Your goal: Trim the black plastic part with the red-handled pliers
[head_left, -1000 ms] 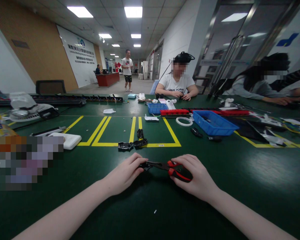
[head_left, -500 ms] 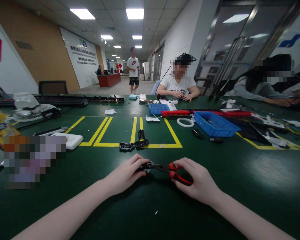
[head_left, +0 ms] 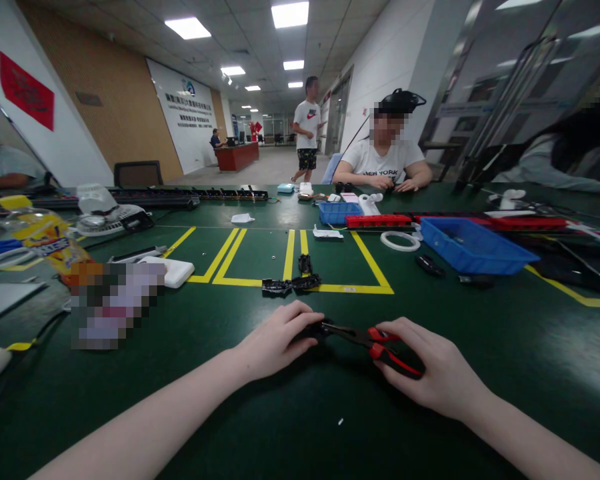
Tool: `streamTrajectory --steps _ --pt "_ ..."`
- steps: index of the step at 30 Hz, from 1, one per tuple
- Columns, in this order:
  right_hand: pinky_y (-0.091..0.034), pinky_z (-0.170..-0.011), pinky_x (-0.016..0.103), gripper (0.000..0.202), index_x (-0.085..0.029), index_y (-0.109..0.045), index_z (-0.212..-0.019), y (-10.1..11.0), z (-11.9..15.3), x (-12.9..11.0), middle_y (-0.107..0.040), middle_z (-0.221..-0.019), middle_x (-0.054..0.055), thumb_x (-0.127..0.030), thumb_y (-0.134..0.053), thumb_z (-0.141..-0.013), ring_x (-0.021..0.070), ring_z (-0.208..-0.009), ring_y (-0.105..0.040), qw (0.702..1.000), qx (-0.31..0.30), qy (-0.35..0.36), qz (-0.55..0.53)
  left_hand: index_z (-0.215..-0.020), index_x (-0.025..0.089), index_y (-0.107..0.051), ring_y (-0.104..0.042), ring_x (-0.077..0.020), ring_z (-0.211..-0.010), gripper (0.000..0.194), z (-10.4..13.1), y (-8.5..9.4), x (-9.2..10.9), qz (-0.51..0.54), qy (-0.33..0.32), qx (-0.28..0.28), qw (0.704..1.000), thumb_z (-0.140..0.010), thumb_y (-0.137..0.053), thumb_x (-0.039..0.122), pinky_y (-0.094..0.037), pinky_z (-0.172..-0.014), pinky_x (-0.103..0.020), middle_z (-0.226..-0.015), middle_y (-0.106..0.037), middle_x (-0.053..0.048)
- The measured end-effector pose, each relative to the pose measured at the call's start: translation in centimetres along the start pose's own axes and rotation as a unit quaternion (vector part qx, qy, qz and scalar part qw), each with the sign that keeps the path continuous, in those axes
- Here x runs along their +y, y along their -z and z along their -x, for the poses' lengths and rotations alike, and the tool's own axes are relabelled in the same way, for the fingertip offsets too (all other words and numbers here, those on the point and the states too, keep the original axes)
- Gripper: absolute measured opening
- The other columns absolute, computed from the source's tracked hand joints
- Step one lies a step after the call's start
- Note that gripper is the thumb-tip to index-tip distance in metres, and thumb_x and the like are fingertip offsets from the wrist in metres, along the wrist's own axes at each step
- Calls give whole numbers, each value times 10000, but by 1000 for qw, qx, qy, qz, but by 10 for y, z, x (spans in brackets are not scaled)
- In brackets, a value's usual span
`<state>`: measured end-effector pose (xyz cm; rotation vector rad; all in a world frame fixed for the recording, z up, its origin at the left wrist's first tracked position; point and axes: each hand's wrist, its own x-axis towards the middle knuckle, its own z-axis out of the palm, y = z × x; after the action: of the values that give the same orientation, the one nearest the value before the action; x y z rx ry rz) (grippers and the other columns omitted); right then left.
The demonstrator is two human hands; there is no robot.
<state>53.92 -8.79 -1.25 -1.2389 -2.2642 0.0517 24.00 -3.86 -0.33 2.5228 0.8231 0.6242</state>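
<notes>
My left hand (head_left: 283, 339) pinches a small black plastic part (head_left: 316, 331) just above the green table; its exact kind is partly hidden by the fingers. My right hand (head_left: 430, 363) is closed round the red-and-black handles of long-nose pliers (head_left: 375, 341). The pliers point left, and their jaw tips meet the black part at my left fingertips. Whether the jaws grip it I cannot tell. Beyond my hands, several similar black parts (head_left: 305, 283) lie together at the yellow tape line.
Blue bins (head_left: 473, 253) stand at the right, beside a white ring (head_left: 400, 241) and a black piece (head_left: 430, 265). At the left are a white box (head_left: 177, 272) and an orange drink bottle (head_left: 55, 240). Across the table sits a person (head_left: 385, 157); another (head_left: 307, 130) stands further back.
My view has turned left, so the whole scene sits further right. Both hands still hold the black part and the pliers. The standing person's pose has changed.
</notes>
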Motion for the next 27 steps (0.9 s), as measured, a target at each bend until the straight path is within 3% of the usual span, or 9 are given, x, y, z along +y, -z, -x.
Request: streamTrajectory --steps 5,14,20,27 --pt "-567 -718 341 389 -230 -568 -1164 -1 -1 -1 -673 -1016 69 -367 -613 -803 210 -838 -670 1000 13 -10 0 -1373 258 -413 -527 -245 -1161 471 -1 -1 0 -13 -8 9 1000 -931 -546 163 -490 -990 -432 -1288 -506 -85" --pt "-568 -699 310 388 -225 -570 -1153 2 -1 1 -674 -1012 61 -350 -644 -794 192 -823 -669 1000 -13 13 19 -1386 287 -404 -559 -233 -1124 449 -1 2 1 25 22 -51 998 -958 -515 207 -506 -983 -415 -1305 -483 -65" --pt "-563 -723 324 371 -217 -591 -1119 4 -4 0 -681 -1014 68 -349 -646 -777 200 -830 -671 999 6 24 32 -1481 303 -244 -539 -237 -1148 598 -1 0 3 1 21 -45 999 -953 -488 161 -506 -982 -419 -1346 -445 -77" --pt "-574 -741 354 412 -226 -583 -1155 5 -1 10 -679 -1058 76 -371 -649 -775 225 -886 -675 998 0 39 51 -1457 294 -320 -553 -237 -1124 540 -1 1 2 -12 5 -53 999 -958 -499 190 -517 -960 -410 -1320 -458 -78"
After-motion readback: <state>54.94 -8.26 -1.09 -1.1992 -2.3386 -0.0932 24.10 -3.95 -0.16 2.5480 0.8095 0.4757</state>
